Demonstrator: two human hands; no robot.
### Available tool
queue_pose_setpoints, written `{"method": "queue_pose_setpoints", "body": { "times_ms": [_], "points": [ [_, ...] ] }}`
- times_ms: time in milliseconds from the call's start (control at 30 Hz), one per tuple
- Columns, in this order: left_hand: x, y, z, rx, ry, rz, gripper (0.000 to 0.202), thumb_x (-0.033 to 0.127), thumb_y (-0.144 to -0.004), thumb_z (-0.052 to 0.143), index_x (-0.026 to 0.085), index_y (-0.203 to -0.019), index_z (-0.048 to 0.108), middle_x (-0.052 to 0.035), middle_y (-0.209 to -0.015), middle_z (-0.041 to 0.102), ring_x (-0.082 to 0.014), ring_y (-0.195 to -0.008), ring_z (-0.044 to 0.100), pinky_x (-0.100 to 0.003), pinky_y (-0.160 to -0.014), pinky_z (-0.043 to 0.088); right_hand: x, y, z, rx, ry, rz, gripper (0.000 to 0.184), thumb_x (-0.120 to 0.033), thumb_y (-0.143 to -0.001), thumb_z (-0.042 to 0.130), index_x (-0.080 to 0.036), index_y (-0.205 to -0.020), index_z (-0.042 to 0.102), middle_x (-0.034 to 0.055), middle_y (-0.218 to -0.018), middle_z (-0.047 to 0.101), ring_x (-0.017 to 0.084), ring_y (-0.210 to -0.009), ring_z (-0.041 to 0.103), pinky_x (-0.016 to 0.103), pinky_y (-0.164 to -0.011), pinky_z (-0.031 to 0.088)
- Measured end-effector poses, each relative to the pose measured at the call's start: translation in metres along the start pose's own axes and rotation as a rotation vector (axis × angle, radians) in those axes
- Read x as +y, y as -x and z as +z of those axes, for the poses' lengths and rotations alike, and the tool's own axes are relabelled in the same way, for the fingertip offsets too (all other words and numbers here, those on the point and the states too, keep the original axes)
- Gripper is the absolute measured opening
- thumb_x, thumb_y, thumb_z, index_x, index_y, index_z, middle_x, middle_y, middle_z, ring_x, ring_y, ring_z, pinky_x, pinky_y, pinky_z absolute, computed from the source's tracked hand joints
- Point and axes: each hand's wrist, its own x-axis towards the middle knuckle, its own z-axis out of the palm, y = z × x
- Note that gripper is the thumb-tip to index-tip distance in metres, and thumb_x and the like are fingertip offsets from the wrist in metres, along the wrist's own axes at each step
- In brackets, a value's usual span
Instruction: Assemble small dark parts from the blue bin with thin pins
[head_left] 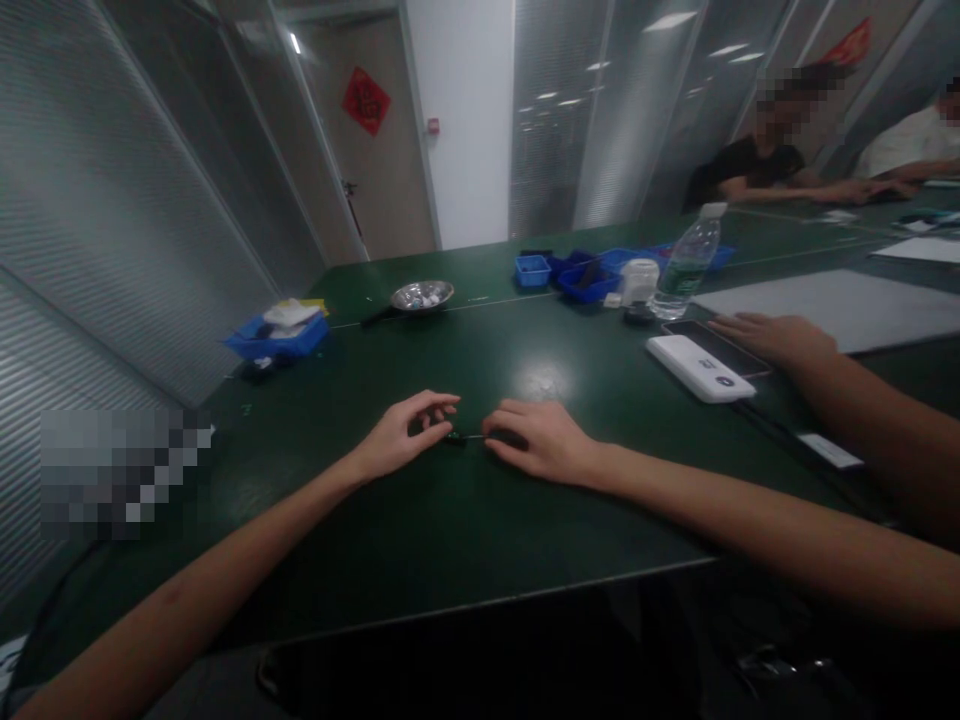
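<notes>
A small thin tool (455,439) with a dark, partly green end and a slim metal shaft lies low over the table between my hands; its exact kind is too small to make out. My left hand (401,435) is beside the dark end, thumb near it and fingers spread apart above. Opposite, my right hand (544,440) rests on the table with curled fingers, and the shaft runs to its fingertips. Whatever lies under that palm is hidden.
Another person's hand (780,340) rests by a phone (712,345) and a white power bank (697,368) at right. Behind stand a water bottle (688,265), blue bins (589,283) and a metal pan (422,296). A blue tray (277,340) is at left.
</notes>
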Motion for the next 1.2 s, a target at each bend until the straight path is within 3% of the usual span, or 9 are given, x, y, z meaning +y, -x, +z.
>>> {"method": "queue_pose_setpoints", "body": {
  "times_ms": [100,167,233,300,433,667,833,1033,1200],
  "points": [
    [-0.007,0.0,-0.001,0.138,0.032,-0.019,0.044,0.027,-0.108,0.037,0.022,-0.151,0.05,-0.0105,-0.119,0.068,-0.0181,-0.09,0.065,-0.033,-0.08,0.053,-0.001,0.0,0.0,-0.007,0.006,-0.02,0.023,-0.037,-0.105,0.054,-0.02,-0.115,0.065,0.0045,-0.1,0.065,0.014,-0.076,0.058,0.026,-0.063,0.034],
    [-0.009,0.001,-0.001,0.159,0.013,0.009,0.051,0.017,-0.105,0.035,0.023,-0.155,0.044,-0.0131,-0.136,0.061,-0.0183,-0.093,0.065,-0.034,-0.078,0.053,0.0,-0.001,0.001,-0.003,0.018,-0.03,0.023,-0.037,-0.106,0.053,-0.02,-0.116,0.065,0.0048,-0.1,0.065,0.014,-0.076,0.058,0.026,-0.062,0.034],
    [-0.007,0.002,-0.001,0.101,-0.06,0.046,0.056,0.01,-0.097,0.042,0.024,-0.15,0.05,-0.0124,-0.145,0.056,-0.021,-0.105,0.064,-0.036,-0.085,0.053,0.0,0.0,0.002,-0.003,0.027,-0.034,0.024,-0.038,-0.106,0.053,-0.02,-0.116,0.065,0.005,-0.101,0.065,0.015,-0.077,0.058,0.026,-0.062,0.035],
    [-0.001,0.002,-0.002,-0.002,-0.144,0.069,0.051,0.009,-0.091,0.05,0.024,-0.138,0.06,-0.0097,-0.137,0.061,-0.0244,-0.116,0.06,-0.04,-0.097,0.051,0.001,-0.001,0.002,-0.011,0.026,-0.036,0.024,-0.038,-0.106,0.053,-0.02,-0.118,0.064,0.0051,-0.101,0.065,0.015,-0.077,0.058,0.026,-0.062,0.035],
    [0.011,0.002,-0.001,-0.114,-0.252,0.103,0.021,0.025,-0.095,0.062,0.022,-0.113,0.07,-0.0072,-0.117,0.068,-0.0262,-0.116,0.059,-0.047,-0.109,0.042,0.001,-0.001,0.002,-0.021,0.023,-0.039,0.024,-0.037,-0.107,0.053,-0.02,-0.119,0.064,0.0052,-0.103,0.065,0.015,-0.079,0.059,0.027,-0.062,0.037],
    [0.009,0.0,0.0,-0.168,-0.172,0.102,0.024,0.036,-0.104,0.055,0.02,-0.112,0.071,-0.0079,-0.11,0.068,-0.0224,-0.104,0.061,-0.038,-0.095,0.048,0.001,-0.001,0.002,-0.015,-0.003,-0.046,0.025,-0.038,-0.107,0.051,-0.02,-0.121,0.061,0.0061,-0.107,0.064,0.016,-0.081,0.059,0.027,-0.064,0.039],
    [0.008,0.001,-0.001,-0.176,-0.108,0.099,0.022,0.036,-0.1,0.063,0.018,-0.111,0.071,-0.0076,-0.106,0.067,-0.0208,-0.098,0.061,-0.033,-0.086,0.049,0.002,0.001,0.002,-0.03,-0.009,-0.049,0.025,-0.037,-0.108,0.049,-0.019,-0.121,0.061,0.0066,-0.107,0.064,0.016,-0.081,0.059,0.028,-0.066,0.041],
    [0.012,0.001,0.006,-0.222,-0.122,0.175,0.021,0.035,-0.103,0.06,0.019,-0.11,0.072,-0.0075,-0.105,0.068,-0.0209,-0.1,0.061,-0.036,-0.094,0.045,0.0,0.001,0.001,-0.052,-0.007,-0.111,0.025,-0.035,-0.109,0.047,-0.02,-0.122,0.061,0.0073,-0.107,0.064,0.016,-0.082,0.06,0.027,-0.067,0.041],
    [0.014,0.001,0.011,-0.185,-0.146,0.158,0.021,0.037,-0.1,0.063,0.019,-0.108,0.071,-0.0071,-0.102,0.067,-0.0211,-0.096,0.059,-0.034,-0.086,0.047,0.0,0.0,0.001,-0.058,-0.021,-0.121,0.026,-0.037,-0.109,0.048,-0.019,-0.121,0.062,0.0071,-0.105,0.064,0.016,-0.08,0.059,0.028,-0.066,0.041]
  ]
}}
